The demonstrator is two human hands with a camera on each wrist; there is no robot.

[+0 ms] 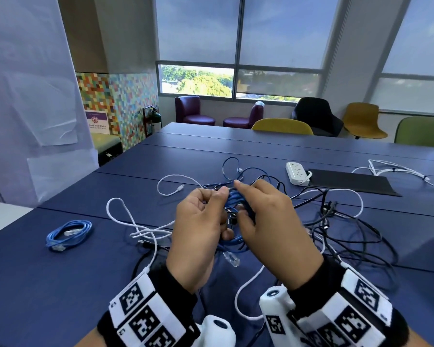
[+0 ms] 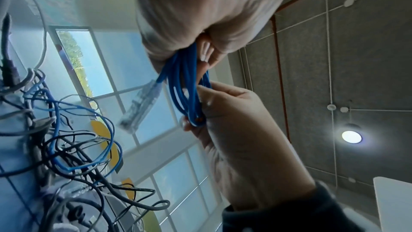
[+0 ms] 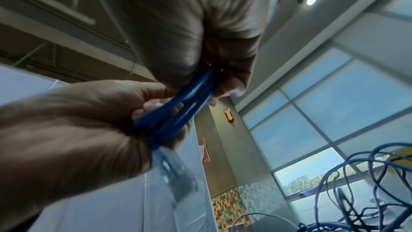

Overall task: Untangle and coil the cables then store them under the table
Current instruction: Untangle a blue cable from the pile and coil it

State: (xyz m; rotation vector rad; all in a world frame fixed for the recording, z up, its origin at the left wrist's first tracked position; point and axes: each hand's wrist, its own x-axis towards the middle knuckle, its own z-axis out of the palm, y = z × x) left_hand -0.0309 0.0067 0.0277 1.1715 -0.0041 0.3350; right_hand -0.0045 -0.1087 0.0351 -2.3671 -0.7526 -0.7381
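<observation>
Both the left hand (image 1: 198, 221) and right hand (image 1: 266, 216) have fingers clamped on the half-wound bundle of blue network cable (image 1: 232, 204), whose loops could spring apart if its free run, trailing into the tangle of black and white cables (image 1: 336, 221) just beyond the bundle, snags.

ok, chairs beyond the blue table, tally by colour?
Purple upholstered armchairs: 2
Yellow shell chairs: 2
Black shell chair: 1
Green shell chair: 1
Total: 6
</observation>
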